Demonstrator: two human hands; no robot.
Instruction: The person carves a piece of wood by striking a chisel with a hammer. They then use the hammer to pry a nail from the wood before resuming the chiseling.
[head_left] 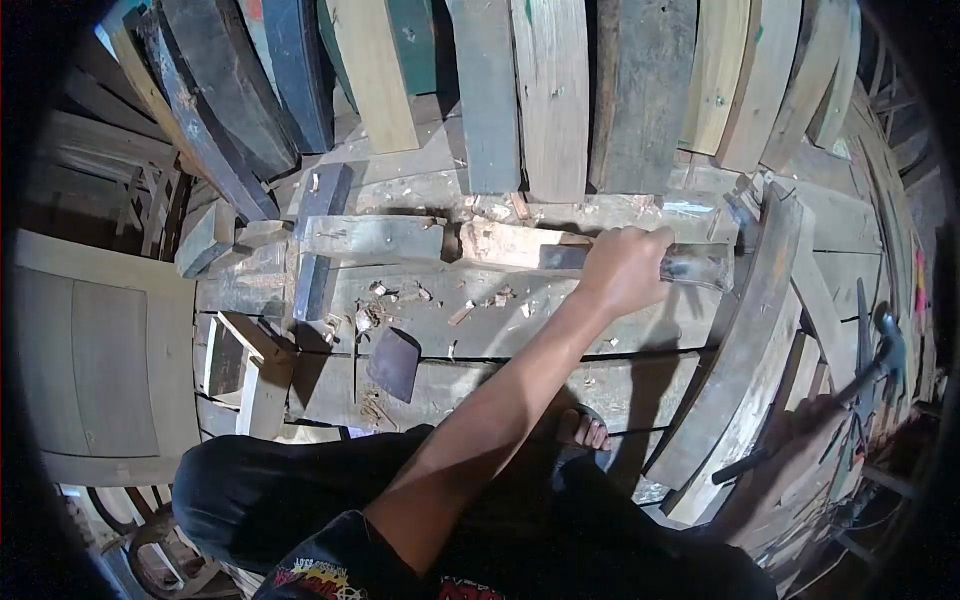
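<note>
My left hand (pixel 625 270) is closed around a piece of wood (pixel 510 245) lying crosswise on the planks. Its left end shows a pale, freshly cut face; the rest is dark and weathered. Whether anything else is inside the fist is hidden. Far to the right, away from the wood, my right hand (pixel 800 430) grips the dark handle of a hammer-like tool (pixel 888 345). The tool's metal head is raised and somewhat blurred. Just left of the wood, a grey block (pixel 372 238) lies in line with it, beside a dark crosspiece (pixel 318 245).
Curved wooden boards (pixel 555 100) stand along the far side. Another curved board (pixel 745 340) lies at the right. Wood chips (pixel 500 298) and a dark flat piece (pixel 394 364) are on the planks. My bare foot (pixel 585 430) is close to the work.
</note>
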